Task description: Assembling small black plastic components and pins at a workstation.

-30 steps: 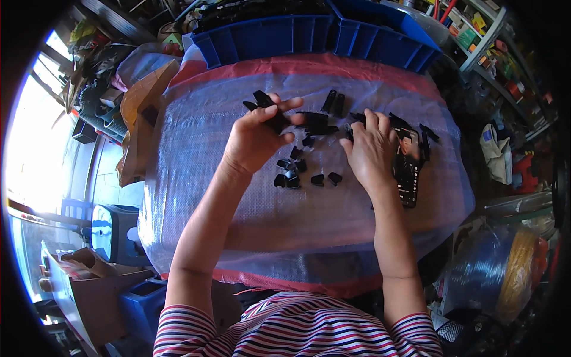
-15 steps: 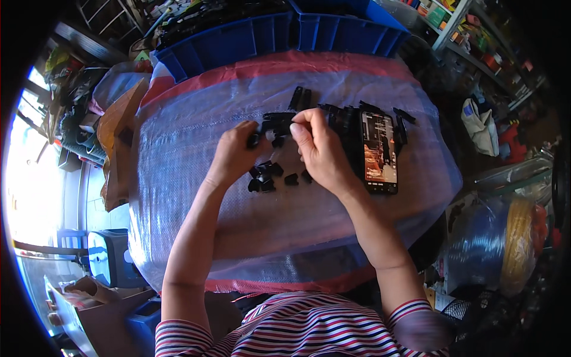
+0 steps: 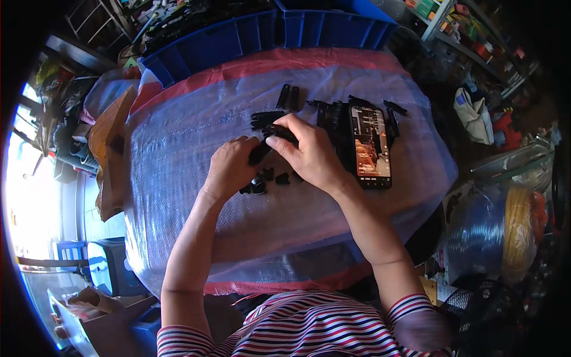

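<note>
Over sheeting (image 3: 172,178), hands (image 3: 231,163) (image 3: 309,149) (bare) hold black parts (image 3: 258,155).

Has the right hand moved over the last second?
Yes: the right hand has moved left, judged against the right-hand blue bin, and is now closer to the left hand.

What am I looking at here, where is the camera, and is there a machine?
No machine: these are a person's own bare hands. The camera, the left of two fisheye ones worn on the head, looks down, so straight edges bend. The left hand and right hand hold dark black parts close together; whether these join is unclear. On the pale plastic sheet lie loose black pieces and a lit phone. Blue bins stand beyond.
</note>
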Tool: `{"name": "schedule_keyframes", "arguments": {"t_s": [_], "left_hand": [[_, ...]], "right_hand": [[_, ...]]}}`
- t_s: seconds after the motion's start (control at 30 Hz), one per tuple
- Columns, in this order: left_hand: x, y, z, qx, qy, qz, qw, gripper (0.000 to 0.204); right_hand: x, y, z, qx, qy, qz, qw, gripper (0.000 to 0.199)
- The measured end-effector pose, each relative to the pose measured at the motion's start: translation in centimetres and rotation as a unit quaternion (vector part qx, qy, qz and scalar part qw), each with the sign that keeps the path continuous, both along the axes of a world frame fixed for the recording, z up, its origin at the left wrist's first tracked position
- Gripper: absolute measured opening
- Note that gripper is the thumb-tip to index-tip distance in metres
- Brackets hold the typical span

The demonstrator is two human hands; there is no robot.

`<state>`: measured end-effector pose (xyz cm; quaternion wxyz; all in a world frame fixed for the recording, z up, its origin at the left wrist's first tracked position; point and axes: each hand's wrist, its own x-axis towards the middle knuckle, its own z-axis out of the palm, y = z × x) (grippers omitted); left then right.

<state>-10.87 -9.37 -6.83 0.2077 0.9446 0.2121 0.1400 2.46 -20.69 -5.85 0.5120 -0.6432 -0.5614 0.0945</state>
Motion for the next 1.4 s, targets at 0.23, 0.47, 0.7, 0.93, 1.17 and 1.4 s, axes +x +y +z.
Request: {"name": "schedule_keyframes", "arguments": {"t_s": [0.23, 0.47, 0.7, 0.93, 1.17, 1.4], "left_hand": [[0.2, 0.0, -0.2, -0.002, -0.04, -0.018, 0.999, 0.023], [0.0, 1.4, -0.6, -0.041, -0.065, -0.025, 0.997, 0.022], [0.3, 0.0, 1.7, -0.357, -0.167, 0.073, 0.916, 0.013], [0.3, -0.6, 2.3, -0.352, -0.245, 0.021, 0.903, 0.013], [0.5, -0.9, 0.9, -0.621, -0.26, 0.033, 0.739, 0.02], [0.5, -0.9, 0.5, -0.732, -0.267, -0.013, 0.627, 0.022]], "right_hand": [[0.2, -0.2, -0.1, 0.008, -0.013, 0.005, 1.0, 0.02], [-0.2, 0.0, -0.3, 0.007, -0.001, 0.024, 1.0, 0.02], [-0.9, -0.1, 0.4, 0.008, 0.027, 0.062, 0.998, 0.036], [-0.6, -0.3, 0.6, -0.005, 0.061, 0.087, 0.994, 0.037], [-0.9, -0.3, 0.6, 0.038, 0.107, 0.074, 0.991, 0.029], [-1.3, -0.2, 0.4, 0.09, 0.05, 0.02, 0.994, 0.027]]}}
